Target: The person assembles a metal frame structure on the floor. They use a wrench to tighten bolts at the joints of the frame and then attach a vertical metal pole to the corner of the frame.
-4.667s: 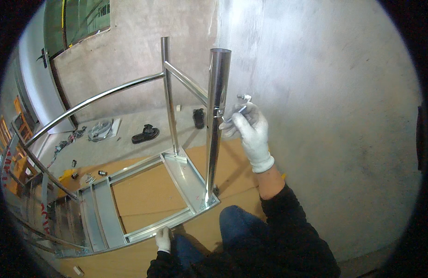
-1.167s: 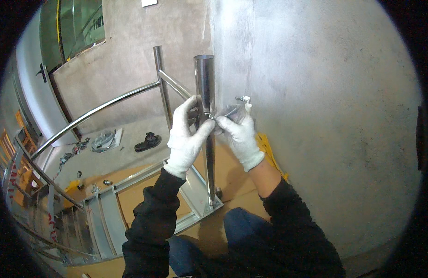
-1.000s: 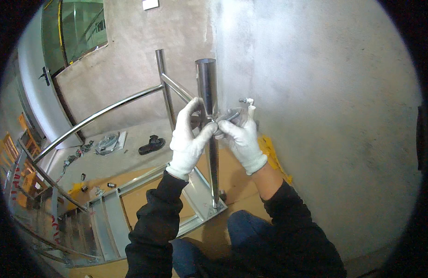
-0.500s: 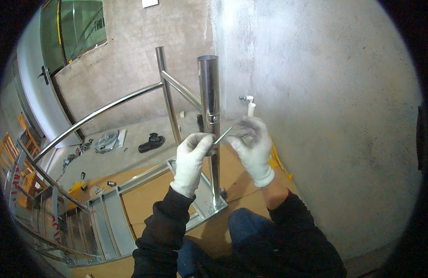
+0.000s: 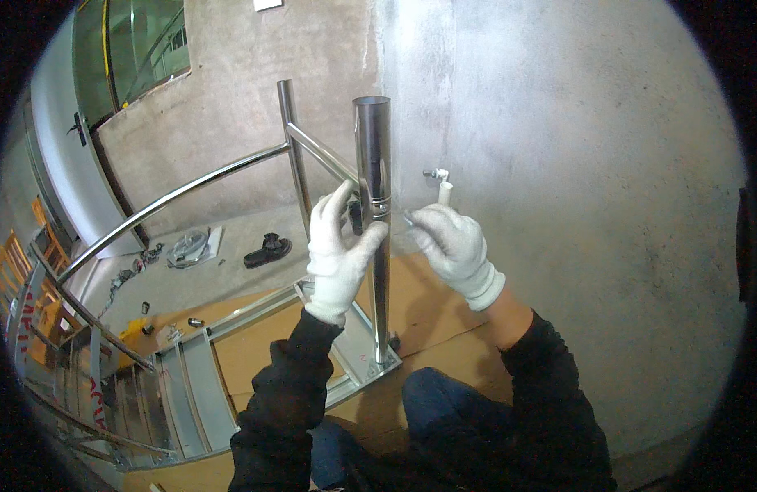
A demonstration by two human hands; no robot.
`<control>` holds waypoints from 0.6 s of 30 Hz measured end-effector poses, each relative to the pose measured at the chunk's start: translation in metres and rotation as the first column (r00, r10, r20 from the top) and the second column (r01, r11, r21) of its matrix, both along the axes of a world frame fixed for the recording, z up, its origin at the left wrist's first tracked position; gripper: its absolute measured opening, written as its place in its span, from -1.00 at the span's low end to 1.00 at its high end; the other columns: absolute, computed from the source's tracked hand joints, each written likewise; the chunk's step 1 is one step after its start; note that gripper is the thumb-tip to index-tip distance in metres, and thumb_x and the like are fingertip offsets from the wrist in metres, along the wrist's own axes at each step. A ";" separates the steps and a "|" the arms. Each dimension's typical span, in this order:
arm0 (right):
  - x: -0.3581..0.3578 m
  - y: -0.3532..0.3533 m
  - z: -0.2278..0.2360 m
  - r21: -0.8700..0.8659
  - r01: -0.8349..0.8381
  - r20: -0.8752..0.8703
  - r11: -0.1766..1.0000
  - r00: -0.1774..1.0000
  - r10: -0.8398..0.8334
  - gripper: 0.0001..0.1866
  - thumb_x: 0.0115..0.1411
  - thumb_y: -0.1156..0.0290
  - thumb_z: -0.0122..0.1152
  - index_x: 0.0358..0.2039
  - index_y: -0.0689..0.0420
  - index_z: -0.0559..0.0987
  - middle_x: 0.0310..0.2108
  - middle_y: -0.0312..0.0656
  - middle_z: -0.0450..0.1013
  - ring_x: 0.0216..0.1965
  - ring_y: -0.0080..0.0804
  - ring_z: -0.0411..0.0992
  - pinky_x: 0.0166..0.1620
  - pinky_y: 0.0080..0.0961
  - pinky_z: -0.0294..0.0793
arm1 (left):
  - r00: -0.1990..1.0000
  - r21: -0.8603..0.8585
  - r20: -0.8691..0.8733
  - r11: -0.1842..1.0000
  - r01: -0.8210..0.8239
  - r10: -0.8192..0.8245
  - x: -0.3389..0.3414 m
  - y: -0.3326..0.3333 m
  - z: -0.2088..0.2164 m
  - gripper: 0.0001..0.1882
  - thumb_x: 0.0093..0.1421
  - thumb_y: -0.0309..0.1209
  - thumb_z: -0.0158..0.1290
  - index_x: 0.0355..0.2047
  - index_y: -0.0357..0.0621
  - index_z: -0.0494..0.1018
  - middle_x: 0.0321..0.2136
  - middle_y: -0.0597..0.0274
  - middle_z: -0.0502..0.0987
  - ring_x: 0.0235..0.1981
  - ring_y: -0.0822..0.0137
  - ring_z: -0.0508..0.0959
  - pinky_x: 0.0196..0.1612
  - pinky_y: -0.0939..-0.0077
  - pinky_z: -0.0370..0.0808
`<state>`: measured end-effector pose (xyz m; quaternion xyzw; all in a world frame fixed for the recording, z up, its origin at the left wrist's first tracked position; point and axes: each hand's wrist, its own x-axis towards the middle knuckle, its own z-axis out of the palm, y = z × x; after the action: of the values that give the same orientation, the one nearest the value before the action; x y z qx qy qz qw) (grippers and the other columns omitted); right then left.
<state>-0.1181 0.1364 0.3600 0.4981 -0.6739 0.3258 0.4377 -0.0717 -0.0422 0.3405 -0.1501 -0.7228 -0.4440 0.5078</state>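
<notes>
An upright shiny metal post point(image 5: 373, 152) stands in front of me, with a bolted fitting point(image 5: 381, 207) partway up. My left hand point(image 5: 336, 258), in a white glove, is at the post's left side. Its fingers are spread and the thumb lies against the post just below the fitting. To the right of the post, my gloved right hand point(image 5: 458, 252) is closed in a pinch on a thin metal rod point(image 5: 408, 218). Only the rod's tip shows clearly; the fingers cover the rest, so its exact kind is hidden.
The post rises from a metal base frame point(image 5: 182, 385) lying on cardboard point(image 5: 432, 312). A curved rail point(image 5: 182, 191) runs left from a second post point(image 5: 295, 164). A black sandal point(image 5: 268, 251), cables point(image 5: 190, 246) and small fittings point(image 5: 196, 322) lie on the floor. A tap point(image 5: 444, 184) juts from the wall.
The rod was between both hands; now only my right hand has it, moved slightly right and turned. My left hand has let go of it and spread its fingers beside the post.
</notes>
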 end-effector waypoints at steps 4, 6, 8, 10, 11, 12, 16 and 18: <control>-0.003 -0.001 0.003 0.014 -0.064 0.103 0.998 0.993 0.062 -0.80 0.06 0.56 0.20 -0.25 0.25 0.53 -0.39 -0.04 0.49 -0.42 -0.14 0.51 -0.36 -0.39 0.48 | 0.994 -0.021 -0.042 0.995 0.100 -0.101 -0.015 -0.004 0.003 -0.35 0.03 -0.50 0.20 0.16 -0.15 0.27 0.03 0.10 0.32 -0.07 0.27 0.46 0.00 0.44 0.45; -0.005 -0.003 0.002 0.034 -0.052 0.118 0.998 0.992 0.048 -0.80 0.05 0.57 0.20 -0.26 0.25 0.53 -0.39 -0.04 0.49 -0.42 -0.15 0.51 -0.36 -0.39 0.48 | 0.981 0.065 0.012 0.979 0.194 -0.195 -0.013 -0.004 0.004 -0.40 0.05 -0.53 0.18 0.13 -0.17 0.30 0.02 0.11 0.34 -0.10 0.32 0.46 -0.02 0.47 0.45; -0.007 -0.003 0.002 0.033 -0.051 0.132 0.998 0.990 0.046 -0.80 0.05 0.58 0.20 -0.26 0.25 0.53 -0.39 -0.05 0.50 -0.42 -0.15 0.51 -0.36 -0.40 0.48 | 0.961 0.139 0.050 0.955 0.262 -0.271 -0.013 -0.003 0.007 -0.44 0.07 -0.56 0.15 0.11 -0.18 0.32 0.00 0.12 0.35 -0.13 0.36 0.47 -0.04 0.50 0.46; -0.010 -0.006 0.002 0.004 -0.070 0.146 0.998 0.987 0.068 -0.81 0.05 0.58 0.21 -0.27 0.25 0.53 -0.38 -0.05 0.50 -0.41 -0.16 0.51 -0.37 -0.40 0.48 | 0.976 0.036 -0.011 0.976 0.217 -0.217 -0.014 -0.007 0.015 -0.51 0.07 -0.59 0.14 0.05 -0.23 0.37 -0.14 0.15 0.43 -0.23 0.42 0.47 -0.13 0.57 0.47; -0.010 -0.007 0.004 0.008 -0.061 0.114 0.998 0.992 0.060 -0.82 0.05 0.57 0.21 -0.28 0.24 0.53 -0.38 -0.05 0.50 -0.42 -0.15 0.51 -0.38 -0.40 0.48 | 0.980 0.001 0.035 0.980 0.198 -0.198 -0.012 -0.010 0.019 -0.47 0.06 -0.58 0.15 0.08 -0.22 0.34 -0.14 0.13 0.44 -0.23 0.40 0.48 -0.13 0.56 0.47; -0.010 -0.010 0.007 0.009 -0.057 0.079 0.998 0.995 0.056 -0.82 0.05 0.56 0.22 -0.28 0.23 0.53 -0.39 -0.05 0.50 -0.43 -0.15 0.51 -0.39 -0.39 0.48 | 0.982 -0.039 0.077 0.984 0.176 -0.173 -0.009 -0.013 0.023 -0.43 0.05 -0.56 0.17 0.11 -0.22 0.32 -0.15 0.12 0.45 -0.23 0.39 0.49 -0.13 0.55 0.47; -0.014 -0.012 0.008 0.077 0.017 -0.008 0.997 1.000 -0.016 -0.83 0.04 0.51 0.26 -0.32 0.19 0.52 -0.42 -0.07 0.50 -0.48 -0.13 0.50 -0.44 -0.37 0.47 | 0.985 -0.189 0.100 0.969 0.159 -0.142 -0.013 -0.018 0.018 -0.14 0.02 -0.46 0.22 0.29 -0.14 0.04 0.01 -0.02 0.42 -0.03 0.19 0.51 0.01 0.39 0.46; -0.019 -0.013 0.006 0.063 0.012 -0.052 0.998 0.999 -0.009 -0.80 0.04 0.47 0.26 -0.29 0.14 0.50 -0.41 -0.11 0.50 -0.50 -0.17 0.51 -0.47 -0.37 0.48 | 0.974 -0.145 0.133 0.969 0.200 -0.181 -0.017 -0.016 0.015 -0.11 0.03 -0.45 0.21 0.31 -0.13 -0.02 0.05 -0.08 0.39 0.05 0.17 0.47 0.05 0.36 0.44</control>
<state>-0.1371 0.1236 0.3659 0.5164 -0.6750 0.2891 0.4406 -0.0882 -0.0584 0.3557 -0.2319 -0.7668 -0.4403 0.4054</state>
